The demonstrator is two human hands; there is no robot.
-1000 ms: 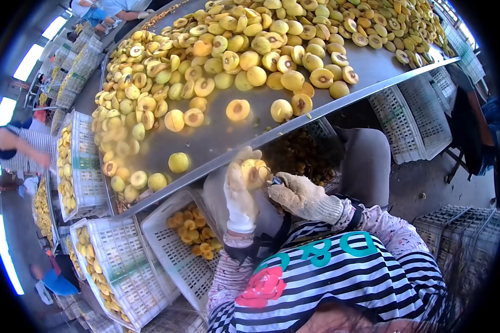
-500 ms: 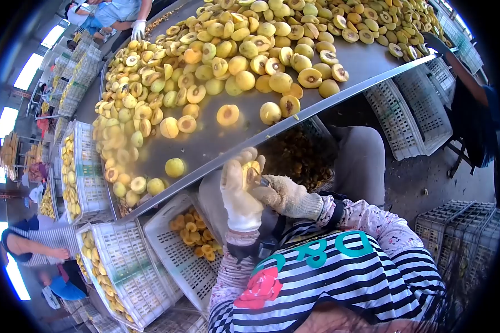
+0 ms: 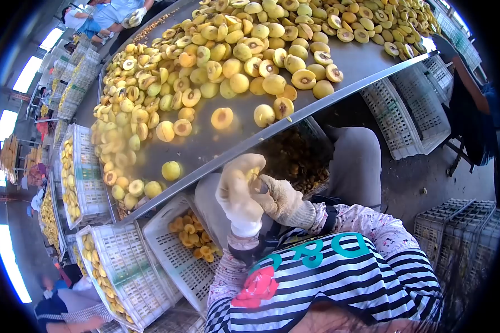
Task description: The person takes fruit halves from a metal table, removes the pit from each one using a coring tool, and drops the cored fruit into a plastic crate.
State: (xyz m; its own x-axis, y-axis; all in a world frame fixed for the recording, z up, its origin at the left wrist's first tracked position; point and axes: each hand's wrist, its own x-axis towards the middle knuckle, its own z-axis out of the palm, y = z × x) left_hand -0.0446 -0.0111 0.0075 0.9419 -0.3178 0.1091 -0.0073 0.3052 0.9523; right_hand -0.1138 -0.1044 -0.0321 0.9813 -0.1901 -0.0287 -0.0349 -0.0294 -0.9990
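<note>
My left hand, in a pale work glove, is closed around a yellow peach half; the fingers cover most of the fruit. Against it sits my right hand, also gloved, its fingers wrapped round a small dark metal tool. Most of that tool is hidden, so its exact kind does not show. Both hands are above my lap, just off the near edge of the metal table. On the table lies a large heap of halved yellow peaches, some with brown pits showing.
Below my hands a dark container holds brown scraps. A white crate with peach pieces stands to my left, beside another filled crate. Empty-looking crates are at right. Across the table is a co-worker's gloved hand.
My left hand has turned and closed further over the peach half, hiding its cut face. My right hand has shifted slightly down. The person at lower left has moved lower.
</note>
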